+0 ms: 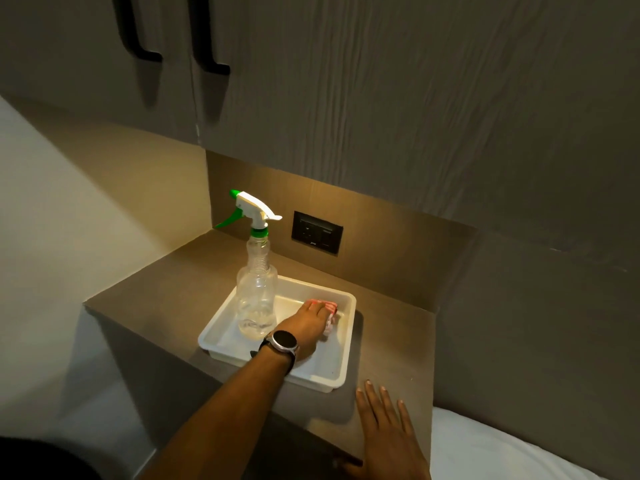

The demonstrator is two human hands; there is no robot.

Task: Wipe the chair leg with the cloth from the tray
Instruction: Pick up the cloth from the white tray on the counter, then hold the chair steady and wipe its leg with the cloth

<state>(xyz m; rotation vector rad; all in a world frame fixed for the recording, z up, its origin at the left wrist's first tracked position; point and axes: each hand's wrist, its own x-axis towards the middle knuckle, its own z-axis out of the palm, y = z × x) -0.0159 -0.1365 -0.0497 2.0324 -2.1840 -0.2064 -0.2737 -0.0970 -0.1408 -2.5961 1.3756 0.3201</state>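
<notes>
Head view: left hand (309,326) over cloth (328,313) in tray (341,363), fingertips hidden, grip unclear. Right hand (387,431) flat on counter (166,299), fingers spread, wrist cut off. One bottle (257,296), one cloth, one tray. Chair unseen.

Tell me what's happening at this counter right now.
A person is reaching into the white tray with the left hand, fingers on the pink cloth lying in it. A spray bottle stands in the same tray. The right hand rests flat on the counter. No chair is in view.
</notes>
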